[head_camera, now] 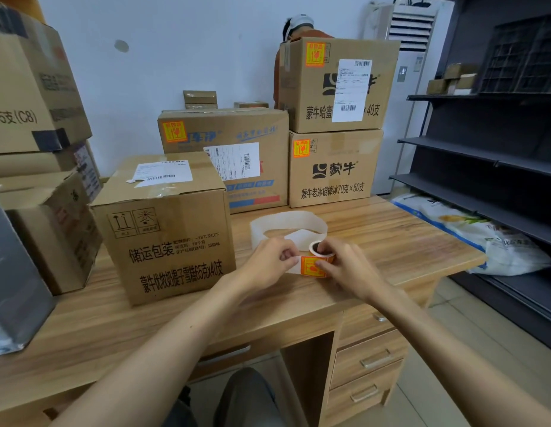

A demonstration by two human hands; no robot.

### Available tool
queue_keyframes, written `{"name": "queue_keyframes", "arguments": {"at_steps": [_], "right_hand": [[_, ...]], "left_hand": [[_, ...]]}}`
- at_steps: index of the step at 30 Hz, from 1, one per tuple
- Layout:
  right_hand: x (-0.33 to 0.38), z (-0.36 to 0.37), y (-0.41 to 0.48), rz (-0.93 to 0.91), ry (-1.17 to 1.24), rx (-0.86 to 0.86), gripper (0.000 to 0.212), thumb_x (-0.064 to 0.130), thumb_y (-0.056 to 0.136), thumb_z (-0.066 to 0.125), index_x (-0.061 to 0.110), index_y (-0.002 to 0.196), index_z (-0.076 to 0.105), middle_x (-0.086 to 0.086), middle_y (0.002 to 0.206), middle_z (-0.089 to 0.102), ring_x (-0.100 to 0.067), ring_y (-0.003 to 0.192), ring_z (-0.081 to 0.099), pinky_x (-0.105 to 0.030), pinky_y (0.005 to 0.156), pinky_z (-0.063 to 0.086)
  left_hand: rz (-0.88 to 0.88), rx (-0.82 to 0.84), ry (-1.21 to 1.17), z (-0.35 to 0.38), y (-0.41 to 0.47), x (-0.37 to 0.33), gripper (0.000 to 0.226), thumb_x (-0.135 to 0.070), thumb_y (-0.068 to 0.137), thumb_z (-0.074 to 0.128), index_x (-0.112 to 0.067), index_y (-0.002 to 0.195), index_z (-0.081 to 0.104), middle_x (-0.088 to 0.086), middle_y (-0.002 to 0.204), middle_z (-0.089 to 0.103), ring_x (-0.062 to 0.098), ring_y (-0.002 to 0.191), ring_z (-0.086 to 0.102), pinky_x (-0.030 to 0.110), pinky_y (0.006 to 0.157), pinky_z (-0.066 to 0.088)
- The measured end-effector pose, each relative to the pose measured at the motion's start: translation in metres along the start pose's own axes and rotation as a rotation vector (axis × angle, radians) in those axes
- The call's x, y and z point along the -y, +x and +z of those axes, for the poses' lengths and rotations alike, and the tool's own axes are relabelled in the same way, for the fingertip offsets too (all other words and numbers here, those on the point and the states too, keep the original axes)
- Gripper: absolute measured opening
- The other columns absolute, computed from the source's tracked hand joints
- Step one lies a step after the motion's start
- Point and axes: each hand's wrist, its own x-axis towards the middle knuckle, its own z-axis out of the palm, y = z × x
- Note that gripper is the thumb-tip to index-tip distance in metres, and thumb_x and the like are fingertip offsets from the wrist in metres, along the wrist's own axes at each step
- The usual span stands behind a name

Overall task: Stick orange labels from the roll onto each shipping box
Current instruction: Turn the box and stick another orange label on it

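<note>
- Both hands meet over the label roll (pixel 321 250) at the middle of the wooden desk (pixel 391 241); the right hand (pixel 345 266) clamps the roll, thumb across an orange label (pixel 312 266) on its front.
- The left hand (pixel 268 263) pinches the white backing strip just beside that label, fingertips closed on the paper.
- A long loop of spent backing paper (pixel 288 224) curls on the desk just behind the hands.
- To the left of the hands, the nearest shipping box (pixel 166 238) stands on the desk, a white shipping slip on its top and no orange label on the sides in view.
- Behind, a wide box (pixel 225 155) and two stacked boxes, the lower (pixel 335 171) and the upper (pixel 338 84), each carry an orange label at the upper left corner of the front face.
- More cartons (pixel 37 118) are stacked at the left edge; dark shelving (pixel 483 155) stands at the right.
</note>
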Motion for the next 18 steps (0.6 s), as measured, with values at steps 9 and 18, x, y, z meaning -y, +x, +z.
{"name": "queue_keyframes", "arguments": {"at_steps": [9,18], "right_hand": [[0.014,0.012,-0.028,-0.096,-0.077,-0.13,0.022,0.043,0.088,0.06,0.023,0.085,0.05,0.01,0.094,0.049,-0.012,0.074,0.054,-0.039,0.063,0.051],[0.018,0.021,-0.031,-0.038,0.08,-0.156,0.028,0.054,0.085,0.063,0.027,0.082,0.061,0.01,0.086,0.056,-0.009,0.078,0.055,-0.036,0.067,0.047]], "left_hand": [[0.075,0.053,-0.066,-0.007,-0.014,-0.002,0.01,-0.023,0.098,0.066,-0.025,0.093,0.074,-0.003,0.094,0.064,0.01,0.086,0.058,0.025,0.075,0.048],[0.153,0.15,-0.145,-0.01,-0.019,-0.008,0.015,-0.02,0.1,0.063,-0.019,0.101,0.078,0.001,0.1,0.068,0.014,0.095,0.059,0.037,0.086,0.05]]}}
